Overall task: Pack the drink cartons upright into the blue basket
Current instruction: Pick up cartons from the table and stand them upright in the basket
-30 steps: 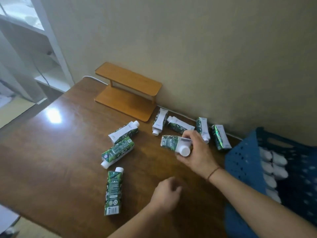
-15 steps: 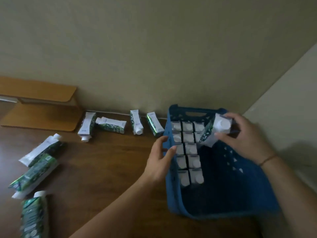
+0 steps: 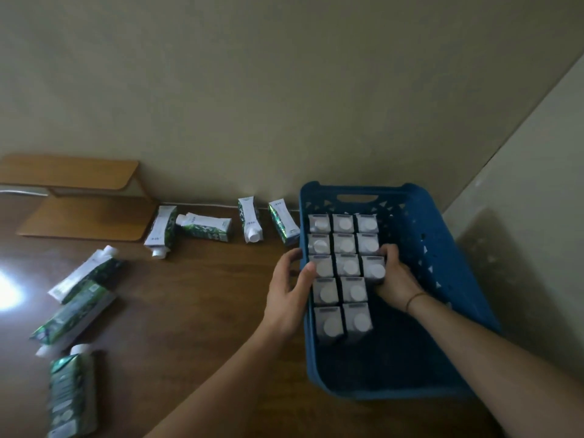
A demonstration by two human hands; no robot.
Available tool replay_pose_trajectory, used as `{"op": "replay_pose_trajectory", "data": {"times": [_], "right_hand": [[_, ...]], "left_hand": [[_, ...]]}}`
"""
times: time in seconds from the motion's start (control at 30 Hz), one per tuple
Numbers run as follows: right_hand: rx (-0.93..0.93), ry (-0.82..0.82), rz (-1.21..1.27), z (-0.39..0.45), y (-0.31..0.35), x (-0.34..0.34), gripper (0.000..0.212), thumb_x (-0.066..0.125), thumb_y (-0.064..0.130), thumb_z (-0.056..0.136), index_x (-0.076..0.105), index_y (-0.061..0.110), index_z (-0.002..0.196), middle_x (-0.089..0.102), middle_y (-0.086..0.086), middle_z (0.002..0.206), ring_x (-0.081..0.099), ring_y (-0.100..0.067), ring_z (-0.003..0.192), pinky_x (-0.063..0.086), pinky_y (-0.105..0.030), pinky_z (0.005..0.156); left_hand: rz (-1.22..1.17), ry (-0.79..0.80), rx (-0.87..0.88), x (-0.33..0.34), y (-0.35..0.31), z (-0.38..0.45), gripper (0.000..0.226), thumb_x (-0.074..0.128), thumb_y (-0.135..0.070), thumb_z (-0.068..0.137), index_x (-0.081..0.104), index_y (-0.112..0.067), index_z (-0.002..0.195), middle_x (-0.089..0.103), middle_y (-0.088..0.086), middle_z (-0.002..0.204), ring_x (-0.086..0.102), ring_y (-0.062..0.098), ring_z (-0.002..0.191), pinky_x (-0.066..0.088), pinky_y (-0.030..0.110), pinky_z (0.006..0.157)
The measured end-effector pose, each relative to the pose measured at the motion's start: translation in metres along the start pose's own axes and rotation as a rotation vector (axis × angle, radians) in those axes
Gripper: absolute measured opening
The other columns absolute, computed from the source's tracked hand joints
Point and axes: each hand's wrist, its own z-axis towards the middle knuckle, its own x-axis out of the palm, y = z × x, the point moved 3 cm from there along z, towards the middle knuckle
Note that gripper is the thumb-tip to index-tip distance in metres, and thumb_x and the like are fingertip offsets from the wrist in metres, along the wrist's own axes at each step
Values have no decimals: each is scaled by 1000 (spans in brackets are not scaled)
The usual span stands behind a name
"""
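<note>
Blue basket [image 3: 448,273] set on tabletop [image 3: 196,311]; thirteen cartons stood upright inside. Third-row carton [image 3: 374,270] grasped by right hand [image 3: 396,279]. Basket's left wall clasped by left hand [image 3: 289,290]. Seven cartons left lying on tabletop.

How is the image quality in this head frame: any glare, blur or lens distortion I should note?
Head view: dim overall; strong glare spot on the table at the left edge; cartons on the left are smeared by blur; wide-angle bending tilts the wall corner at right; the basket casts a soft shadow on the right wall; the packed cartons' caps stay readable.
</note>
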Motion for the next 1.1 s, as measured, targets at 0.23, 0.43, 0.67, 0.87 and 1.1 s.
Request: {"op": "replay_pose_trajectory", "data": {"times": [0.23,0.43,0.67,0.87,1.1], "right_hand": [[-97,-189,-196,-6,58,-47,52,69,5,76,51,21,123,46,-6,127,52,-28,114,43,-35,90],[-568,-233,-99,-22,194,4,34,63,-1,79,62,13,110,53,1,108,49,-11,102,40,-27,89],[-798,90,-227,-39,280,115,29,59,17,87,60,27,114,56,8,121,49,-7,112,46,-30,96],[-619,420,-362,-43,293,175,46,61,35,88,45,36,132,53,7,129,53,-11,114,51,-36,95],[-420,448,85,-50,277,161,68,71,52,76,39,43,134,57,5,129,60,-12,110,57,-34,87]], "left_hand": [[503,-212,-28,-75,9,-11,36,62,-40,93,56,-34,128,52,-14,135,46,6,128,46,37,107],[1159,-524,-11,-203,33,-69,64,70,-35,84,43,-30,142,36,2,152,27,29,141,30,49,114],[903,-746,-679,-297,85,-146,97,74,-38,75,13,-27,150,31,9,149,40,35,131,44,50,98],[644,-719,-343,-285,79,-130,84,81,-26,71,42,-32,144,61,-3,136,59,22,121,51,36,94],[665,-398,248,-205,17,-80,83,84,-32,72,42,-31,143,53,-21,133,52,0,122,48,23,97]]}}
